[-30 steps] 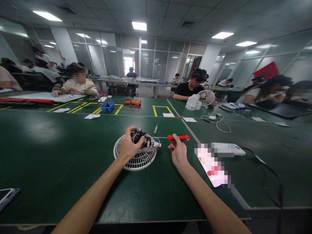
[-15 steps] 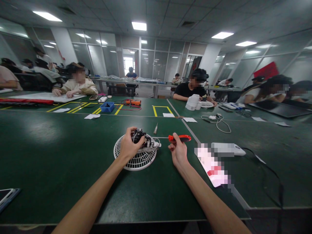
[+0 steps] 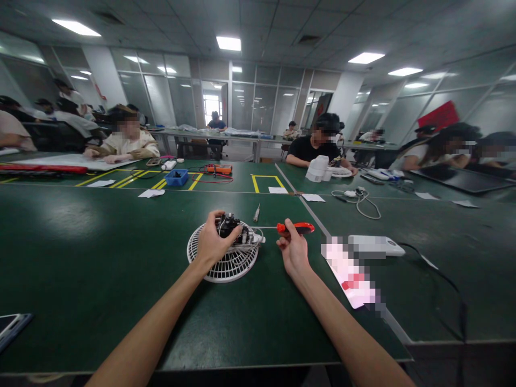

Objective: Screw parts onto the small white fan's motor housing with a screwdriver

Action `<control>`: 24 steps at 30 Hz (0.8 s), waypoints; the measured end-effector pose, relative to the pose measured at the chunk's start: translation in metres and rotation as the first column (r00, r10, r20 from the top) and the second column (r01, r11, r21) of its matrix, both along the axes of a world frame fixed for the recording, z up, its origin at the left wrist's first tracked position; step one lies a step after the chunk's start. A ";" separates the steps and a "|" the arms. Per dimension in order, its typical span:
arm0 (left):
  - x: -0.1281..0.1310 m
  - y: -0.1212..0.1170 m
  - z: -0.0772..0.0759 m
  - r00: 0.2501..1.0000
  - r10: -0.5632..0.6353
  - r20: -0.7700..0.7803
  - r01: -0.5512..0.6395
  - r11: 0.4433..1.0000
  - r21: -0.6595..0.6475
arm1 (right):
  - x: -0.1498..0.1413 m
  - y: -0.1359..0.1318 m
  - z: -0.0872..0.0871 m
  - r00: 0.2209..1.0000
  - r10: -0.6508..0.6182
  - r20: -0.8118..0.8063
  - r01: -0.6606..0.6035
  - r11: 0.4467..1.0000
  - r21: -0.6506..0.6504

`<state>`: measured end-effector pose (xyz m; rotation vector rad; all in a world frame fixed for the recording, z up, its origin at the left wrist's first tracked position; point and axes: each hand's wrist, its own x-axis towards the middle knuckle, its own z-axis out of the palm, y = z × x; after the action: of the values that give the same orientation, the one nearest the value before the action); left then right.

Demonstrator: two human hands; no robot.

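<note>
We note a dark green worktop [image 3: 133, 258], glossy, with a bright reflection of the lighting toward its left side and a pale strip [image 3: 318, 226] running diagonally across it on the right. The white fan grille [image 3: 231, 273] lies flat near the middle of the surface, with the black motor unit [image 3: 229, 228] and its wiring resting on top. We record the left hand [image 3: 213, 239] curled around the motor unit, thumb on the near side. The right hand [image 3: 295, 250] pinches the red and black handle of a screwdriver [image 3: 303, 228], its shaft pointing left at the unit; whether the tip makes contact we cannot tell. Just beyond lies a small pointed tool [image 3: 257, 213]. To the right we list a partly blurred pinkish sheet [image 3: 344, 274] and a white device [image 3: 379, 246] with a black cable [image 3: 450, 279]; a phone-like device [image 3: 14, 327] sits at the left edge. Farther back, we observe yellow tape markings [image 3: 256, 184], a blue tray [image 3: 177, 182] and an orange instrument [image 3: 220, 170]. Across the worktop, a co-worker in black [image 3: 302, 152] sits behind a white plastic part [image 3: 317, 170]. The room has glass partitions [image 3: 264, 105], rectangular ceiling lights [image 3: 228, 43] and a red banner [image 3: 439, 116] at right.
</note>
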<state>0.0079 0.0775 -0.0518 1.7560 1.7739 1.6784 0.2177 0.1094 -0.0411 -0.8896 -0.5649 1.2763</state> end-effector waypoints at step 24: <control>0.001 0.000 0.002 1.000 0.004 -0.014 -0.004 1.000 -0.005 | 0.003 0.002 0.004 0.969 0.080 -0.234 -0.087 0.996 -0.021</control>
<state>0.0085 0.0772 -0.0503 1.7682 1.7870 1.6650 0.2210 0.1111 -0.0374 -0.7343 -0.4010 1.4464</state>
